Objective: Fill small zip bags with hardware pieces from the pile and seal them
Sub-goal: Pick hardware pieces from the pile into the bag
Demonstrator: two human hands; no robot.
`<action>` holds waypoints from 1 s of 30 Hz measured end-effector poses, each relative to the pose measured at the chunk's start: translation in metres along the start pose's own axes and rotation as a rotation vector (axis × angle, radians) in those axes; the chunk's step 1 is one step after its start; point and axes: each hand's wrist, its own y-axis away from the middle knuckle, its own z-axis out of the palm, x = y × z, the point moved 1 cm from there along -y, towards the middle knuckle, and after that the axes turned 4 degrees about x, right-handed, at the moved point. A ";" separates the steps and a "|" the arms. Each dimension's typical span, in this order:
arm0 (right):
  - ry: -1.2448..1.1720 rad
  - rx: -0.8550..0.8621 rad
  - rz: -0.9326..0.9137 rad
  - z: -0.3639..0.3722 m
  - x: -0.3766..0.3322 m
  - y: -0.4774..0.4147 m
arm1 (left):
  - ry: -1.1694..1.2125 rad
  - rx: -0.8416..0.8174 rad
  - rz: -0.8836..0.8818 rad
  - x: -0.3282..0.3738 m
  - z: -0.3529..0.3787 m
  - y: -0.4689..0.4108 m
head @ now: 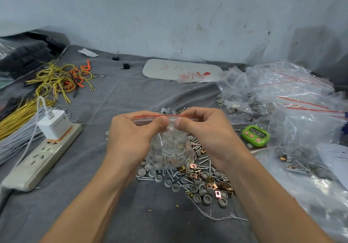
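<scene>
Pinching a crinkly, red-lined clear zip bag: left hand, right hand

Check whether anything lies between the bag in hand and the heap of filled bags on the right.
Only the green timer lies on the cloth between the bag and the heap of filled bags. The left hand and right hand hold the bag raised, so it should pass over.
</scene>
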 end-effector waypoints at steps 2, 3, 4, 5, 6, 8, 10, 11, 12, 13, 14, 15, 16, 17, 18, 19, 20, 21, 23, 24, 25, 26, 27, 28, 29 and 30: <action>-0.049 0.017 0.013 -0.004 -0.001 -0.002 | 0.038 0.016 -0.025 0.002 -0.003 -0.001; -0.070 0.017 0.017 -0.005 -0.001 -0.002 | 0.047 0.014 -0.043 0.002 -0.004 -0.001; -0.086 0.013 0.017 -0.005 -0.001 -0.002 | 0.048 0.014 -0.054 0.001 -0.004 -0.002; -0.099 0.011 0.014 -0.004 -0.001 -0.001 | 0.050 0.016 -0.060 0.001 -0.004 -0.002; -0.113 0.012 0.012 -0.002 -0.001 -0.001 | 0.052 0.022 -0.055 0.001 -0.004 -0.002; -0.146 0.006 0.015 -0.001 -0.003 0.000 | 0.067 0.048 -0.043 0.001 -0.004 -0.002; -0.206 -0.012 0.035 -0.003 -0.004 0.001 | 0.093 0.070 -0.050 0.002 -0.004 -0.002; -0.240 -0.014 0.047 -0.004 -0.005 0.001 | 0.110 0.070 -0.059 0.002 -0.005 -0.002; -0.264 -0.005 0.056 -0.006 -0.005 0.001 | 0.128 0.064 -0.065 0.003 -0.006 -0.001; -0.271 0.006 0.058 -0.006 -0.005 0.001 | 0.135 0.051 -0.062 0.005 -0.006 0.000; -0.259 0.011 0.052 -0.006 -0.005 0.001 | 0.132 0.037 -0.053 0.006 -0.005 0.000; -0.237 0.010 0.039 -0.005 -0.006 0.001 | 0.121 0.025 -0.039 0.007 -0.004 0.001; -0.215 0.004 0.023 -0.003 -0.006 0.001 | 0.113 0.020 -0.024 0.008 -0.003 0.002; -0.195 -0.001 0.007 -0.002 -0.006 0.001 | 0.109 0.021 -0.013 0.009 -0.002 0.002; -0.174 -0.008 -0.010 -0.001 -0.005 0.001 | 0.108 0.023 -0.007 0.008 -0.001 0.002; -0.147 -0.020 -0.026 0.000 -0.005 0.002 | 0.104 0.024 -0.003 0.008 0.000 0.002; -0.118 -0.038 -0.044 0.002 -0.005 0.004 | 0.093 0.024 0.002 0.007 0.000 0.003; -0.094 -0.053 -0.066 0.004 -0.004 0.005 | 0.081 0.025 0.007 0.006 0.002 0.003; -0.071 -0.053 -0.099 0.009 -0.004 0.007 | 0.075 0.029 0.007 0.005 0.003 0.004; -0.070 -0.047 -0.106 0.010 -0.004 0.006 | 0.084 0.018 -0.003 0.006 0.002 0.004; -0.072 -0.042 -0.109 0.010 -0.004 0.005 | 0.094 -0.003 -0.018 0.006 0.001 0.003; -0.069 -0.034 -0.109 0.010 -0.005 0.004 | 0.099 -0.029 -0.032 0.007 0.000 0.003; -0.057 -0.019 -0.101 0.009 -0.005 0.003 | 0.094 -0.047 -0.041 0.008 -0.001 0.002; -0.045 0.002 -0.086 0.007 -0.005 0.003 | 0.086 -0.051 -0.049 0.008 -0.002 0.002; -0.044 0.023 -0.064 0.004 -0.005 0.002 | 0.080 -0.042 -0.058 0.009 -0.003 0.001; -0.057 0.037 -0.040 0.001 -0.005 0.002 | 0.081 -0.028 -0.071 0.009 -0.003 0.000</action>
